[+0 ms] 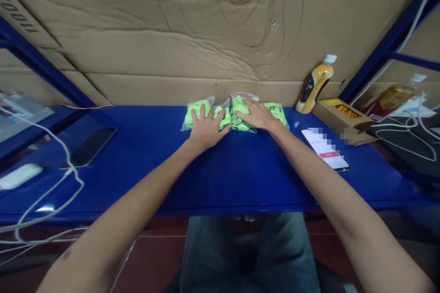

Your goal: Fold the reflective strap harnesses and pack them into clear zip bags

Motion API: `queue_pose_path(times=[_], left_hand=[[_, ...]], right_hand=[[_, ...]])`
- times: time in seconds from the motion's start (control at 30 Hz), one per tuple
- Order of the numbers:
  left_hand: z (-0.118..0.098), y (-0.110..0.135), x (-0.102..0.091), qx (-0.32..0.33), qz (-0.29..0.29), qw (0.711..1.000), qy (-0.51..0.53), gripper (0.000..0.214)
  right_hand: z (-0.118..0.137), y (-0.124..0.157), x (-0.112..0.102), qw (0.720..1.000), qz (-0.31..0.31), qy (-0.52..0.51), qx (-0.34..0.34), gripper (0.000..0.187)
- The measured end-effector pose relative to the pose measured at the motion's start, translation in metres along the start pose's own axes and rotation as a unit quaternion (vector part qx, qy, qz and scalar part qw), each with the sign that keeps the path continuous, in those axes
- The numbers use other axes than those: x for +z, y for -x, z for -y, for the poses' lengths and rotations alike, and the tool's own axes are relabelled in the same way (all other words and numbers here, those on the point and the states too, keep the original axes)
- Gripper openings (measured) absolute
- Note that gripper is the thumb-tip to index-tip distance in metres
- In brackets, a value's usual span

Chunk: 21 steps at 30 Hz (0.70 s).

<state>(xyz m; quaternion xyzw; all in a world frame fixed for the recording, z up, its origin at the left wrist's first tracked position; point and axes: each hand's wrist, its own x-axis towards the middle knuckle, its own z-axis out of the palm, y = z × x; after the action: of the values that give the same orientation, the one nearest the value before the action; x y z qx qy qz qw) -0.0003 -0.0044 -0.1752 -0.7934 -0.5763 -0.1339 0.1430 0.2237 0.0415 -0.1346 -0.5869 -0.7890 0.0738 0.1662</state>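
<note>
Several clear plastic bags with neon yellow-green fabric inside lie in a row at the back of the blue table, against the cardboard. My left hand [205,131] is open, its spread fingers resting on the leftmost bag [188,118] and on the bag beside it. Over the taller bag [238,101] in the middle lies my right hand [258,114], fingers stretched out to the left and touching its plastic. Farther right, another bag [277,111] is partly covered by that hand and wrist. Neither hand is wrapped around a bag.
A yellow drink bottle [316,83] and an open cardboard box [347,121] stand at the right. A lit phone [323,146] lies in front of them. At the left are a dark phone [91,146], a white case [22,176] and looping white cables [74,174].
</note>
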Motion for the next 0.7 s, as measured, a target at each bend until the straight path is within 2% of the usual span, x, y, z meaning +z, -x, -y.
queue_pose_path(times=[0.17,0.33,0.4,0.47,0.57,0.7], left_hand=[[0.014,0.002,0.001,0.011,-0.003,1.0,0.015,0.071],[0.017,-0.002,0.0,-0.018,-0.004,1.0,0.019,0.071],[0.019,-0.003,-0.001,-0.022,-0.006,1.0,0.012,0.071],[0.021,-0.003,-0.002,-0.02,-0.01,1.0,0.009,0.07],[0.025,-0.002,-0.002,-0.019,-0.015,0.999,0.021,0.07],[0.026,-0.001,-0.002,-0.02,-0.02,0.999,0.04,0.071]], right_hand=[[0.003,0.004,-0.002,0.999,-0.005,-0.042,0.024,0.115],[-0.003,0.001,-0.013,0.992,-0.111,-0.057,-0.018,0.099],[-0.009,0.006,-0.023,0.988,-0.147,-0.034,-0.012,0.097],[-0.015,0.015,-0.032,0.987,-0.158,-0.002,0.006,0.095],[-0.023,0.031,-0.035,0.992,-0.101,0.06,0.04,0.089],[-0.026,0.045,-0.024,0.988,-0.018,0.139,0.059,0.094]])
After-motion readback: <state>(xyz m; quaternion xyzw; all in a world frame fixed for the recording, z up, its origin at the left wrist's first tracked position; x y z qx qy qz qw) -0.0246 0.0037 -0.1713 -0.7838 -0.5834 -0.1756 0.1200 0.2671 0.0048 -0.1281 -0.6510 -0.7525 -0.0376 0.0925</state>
